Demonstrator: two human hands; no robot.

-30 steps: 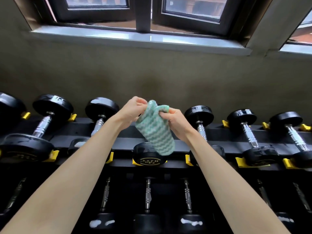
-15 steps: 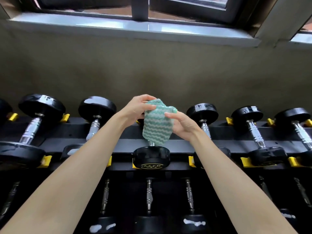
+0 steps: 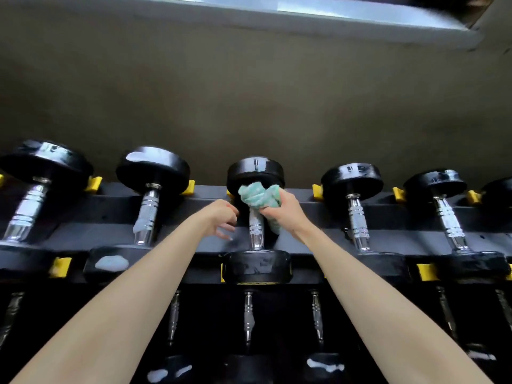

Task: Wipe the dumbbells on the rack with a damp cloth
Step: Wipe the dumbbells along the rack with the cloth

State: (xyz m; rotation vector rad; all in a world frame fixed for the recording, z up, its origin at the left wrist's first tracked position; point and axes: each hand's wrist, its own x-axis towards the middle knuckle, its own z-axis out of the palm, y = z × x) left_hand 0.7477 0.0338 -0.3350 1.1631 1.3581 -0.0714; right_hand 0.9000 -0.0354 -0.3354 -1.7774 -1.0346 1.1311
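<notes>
Wiping step in hand. Right hand [image 3: 279, 214] grips the bunched cloth [image 3: 259, 196] against the middle dumbbell [image 3: 255, 234] handle, top row of the rack [image 3: 110, 209]. Left hand [image 3: 220, 216] is beside it, fingers [image 3: 227, 227] loosely curled, empty. Next move likely calls for drawing the cloth down the handle.

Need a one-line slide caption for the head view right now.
Right hand grips a bunched green cloth at the centre dumbbell on the rack, left hand beside its handle.
</notes>
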